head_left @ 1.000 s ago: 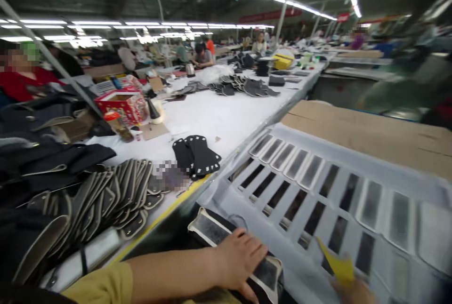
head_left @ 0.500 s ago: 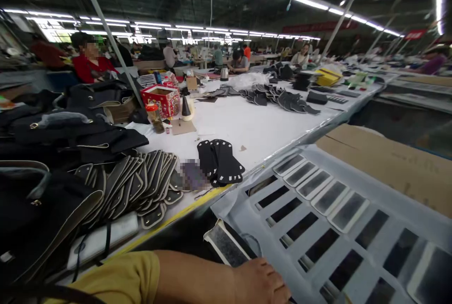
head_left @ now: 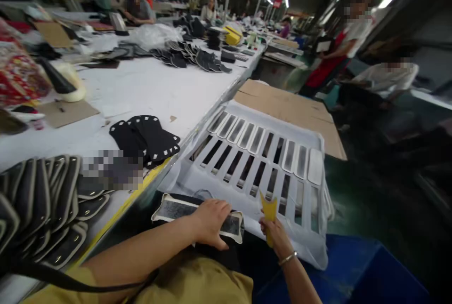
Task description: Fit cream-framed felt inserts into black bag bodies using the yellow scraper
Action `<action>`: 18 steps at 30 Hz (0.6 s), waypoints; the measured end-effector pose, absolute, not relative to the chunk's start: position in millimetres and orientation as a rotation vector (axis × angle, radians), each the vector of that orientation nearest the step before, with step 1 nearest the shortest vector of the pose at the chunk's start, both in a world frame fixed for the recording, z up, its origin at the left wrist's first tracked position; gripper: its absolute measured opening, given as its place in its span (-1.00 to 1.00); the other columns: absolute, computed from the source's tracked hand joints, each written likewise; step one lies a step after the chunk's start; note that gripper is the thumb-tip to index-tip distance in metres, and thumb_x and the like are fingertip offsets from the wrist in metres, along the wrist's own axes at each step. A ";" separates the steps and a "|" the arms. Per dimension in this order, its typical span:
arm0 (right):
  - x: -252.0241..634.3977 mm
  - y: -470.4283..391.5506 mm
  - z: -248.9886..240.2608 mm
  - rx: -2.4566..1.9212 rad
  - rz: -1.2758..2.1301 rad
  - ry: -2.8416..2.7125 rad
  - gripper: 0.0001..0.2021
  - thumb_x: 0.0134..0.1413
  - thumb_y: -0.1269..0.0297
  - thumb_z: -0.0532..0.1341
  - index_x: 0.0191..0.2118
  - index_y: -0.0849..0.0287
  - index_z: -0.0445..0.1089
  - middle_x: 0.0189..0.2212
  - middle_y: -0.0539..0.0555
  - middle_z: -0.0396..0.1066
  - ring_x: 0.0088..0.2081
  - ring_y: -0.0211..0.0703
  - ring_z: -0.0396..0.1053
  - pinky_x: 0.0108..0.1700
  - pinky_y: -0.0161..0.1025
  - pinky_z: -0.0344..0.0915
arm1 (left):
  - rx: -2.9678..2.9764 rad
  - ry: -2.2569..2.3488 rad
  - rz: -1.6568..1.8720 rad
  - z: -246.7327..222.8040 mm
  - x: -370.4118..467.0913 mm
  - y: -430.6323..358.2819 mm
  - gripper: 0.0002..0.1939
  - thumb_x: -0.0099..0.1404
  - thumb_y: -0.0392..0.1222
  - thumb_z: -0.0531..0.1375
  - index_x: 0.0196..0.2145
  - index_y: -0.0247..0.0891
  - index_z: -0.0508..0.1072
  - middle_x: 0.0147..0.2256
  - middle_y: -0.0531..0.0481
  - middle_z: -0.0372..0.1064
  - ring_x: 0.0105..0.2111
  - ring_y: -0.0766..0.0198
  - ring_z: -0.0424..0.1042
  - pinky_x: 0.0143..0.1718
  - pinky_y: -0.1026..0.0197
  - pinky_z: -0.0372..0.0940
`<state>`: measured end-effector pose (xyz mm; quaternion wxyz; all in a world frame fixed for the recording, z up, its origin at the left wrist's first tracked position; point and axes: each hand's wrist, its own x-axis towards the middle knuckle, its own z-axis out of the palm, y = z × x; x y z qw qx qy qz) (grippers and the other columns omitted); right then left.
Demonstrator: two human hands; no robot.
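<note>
My left hand [head_left: 212, 221] lies over the middle of a dark strip with a pale edge [head_left: 176, 209], its fingers spread across it and the thumb apart. The strip rests on dark material close to my body. To the right, my right hand [head_left: 275, 233] is closed round a yellow flat tool [head_left: 269, 210] with a notched end that points up. Just beyond both hands is a grey slotted sheet [head_left: 226, 191]; pale-edged dark pieces [head_left: 247, 134] sit in a row along its far side.
Black perforated pieces [head_left: 151, 139] and a fanned pile of dark pale-edged pieces [head_left: 42, 200] lie on the white table [head_left: 141, 92]. Brown cardboard [head_left: 289, 111] is behind the slotted sheet. A blue surface [head_left: 353, 271] stands at the lower right. People are at the right and back.
The view has turned to the right. My left hand appears further left and higher, with the whole strip now showing. My right hand and the yellow tool have come into view.
</note>
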<state>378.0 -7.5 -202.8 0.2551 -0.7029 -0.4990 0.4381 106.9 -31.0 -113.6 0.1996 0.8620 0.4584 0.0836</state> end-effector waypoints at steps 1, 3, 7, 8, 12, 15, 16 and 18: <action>378.9 -17.9 -200.2 -1.878 1.220 -1.313 -0.62 -0.01 0.20 0.08 -0.06 0.25 0.31 -0.55 0.00 0.30 -0.55 -0.24 0.26 -0.49 -0.28 0.26 | 2.403 1.250 0.256 -115.5 104.6 -32.2 -0.08 -0.25 0.22 0.33 0.00 -0.39 0.28 -0.09 -0.24 0.34 -0.11 -0.04 0.33 0.01 -0.02 0.14; 378.3 -36.3 -193.6 -1.752 1.340 -1.244 -0.60 0.00 0.13 0.09 -0.05 0.24 0.29 -0.54 -0.02 0.24 -0.54 -0.27 0.21 -0.47 -0.30 0.21 | 2.422 1.204 0.287 -118.9 100.0 -37.2 -0.02 -0.19 0.25 0.31 0.09 -0.39 0.21 0.02 -0.28 0.27 0.01 -0.07 0.26 0.12 -0.07 0.02; 377.8 -61.1 -187.1 -1.413 1.606 -1.129 -0.55 0.09 -0.06 0.07 -0.09 0.21 0.28 -0.49 -0.03 0.19 -0.53 -0.31 0.11 -0.46 -0.32 0.12 | 2.559 1.211 0.331 -123.1 96.0 -51.6 -0.06 0.00 0.23 0.24 0.19 -0.39 0.07 0.16 -0.29 0.11 0.15 -0.02 0.10 0.19 -0.04 -0.10; 377.8 -64.0 -187.8 -1.368 1.635 -1.126 -0.54 0.11 -0.09 0.04 -0.10 0.21 0.28 -0.49 -0.03 0.18 -0.52 -0.31 0.10 -0.45 -0.32 0.11 | 2.599 1.215 0.327 -123.9 96.5 -54.2 -0.09 0.04 0.23 0.22 0.19 -0.40 0.07 0.17 -0.28 0.10 0.16 -0.01 0.08 0.19 -0.02 -0.10; 371.8 -63.6 -191.4 -1.348 1.672 -1.145 -0.48 0.14 -0.17 -0.09 -0.18 0.21 0.29 -0.51 -0.03 0.15 -0.53 -0.30 0.08 -0.44 -0.31 0.10 | 2.704 1.238 0.237 -127.5 102.8 -58.3 -0.16 0.10 0.25 0.16 0.16 -0.39 0.13 0.17 -0.26 0.11 0.16 -0.02 0.08 0.18 -0.03 -0.09; 362.6 -54.9 -190.4 -1.533 1.594 -1.294 -0.37 0.13 -0.23 -0.27 -0.30 0.21 0.28 -0.59 -0.06 0.10 -0.57 -0.29 0.06 -0.49 -0.31 0.09 | 2.688 1.300 0.207 -127.9 109.1 -57.3 -0.16 0.08 0.24 0.18 0.16 -0.40 0.16 0.14 -0.26 0.14 0.11 -0.03 0.13 0.16 -0.02 -0.07; 359.9 -51.4 -189.4 -1.602 1.549 -1.369 -0.35 0.13 -0.23 -0.31 -0.35 0.20 0.27 -0.61 -0.06 0.08 -0.58 -0.28 0.06 -0.50 -0.30 0.09 | 2.671 1.317 0.208 -127.2 111.3 -56.6 -0.16 0.07 0.23 0.19 0.15 -0.40 0.16 0.13 -0.25 0.17 0.10 -0.02 0.14 0.15 -0.01 -0.06; 356.5 -44.5 -186.6 -1.696 1.459 -1.505 -0.35 0.14 -0.22 -0.34 -0.44 0.19 0.26 -0.65 -0.04 0.09 -0.58 -0.25 0.07 -0.49 -0.28 0.09 | 2.636 1.337 0.214 -124.9 115.4 -54.9 -0.17 0.04 0.21 0.22 0.14 -0.40 0.19 0.10 -0.24 0.20 0.06 -0.01 0.17 0.13 0.00 -0.04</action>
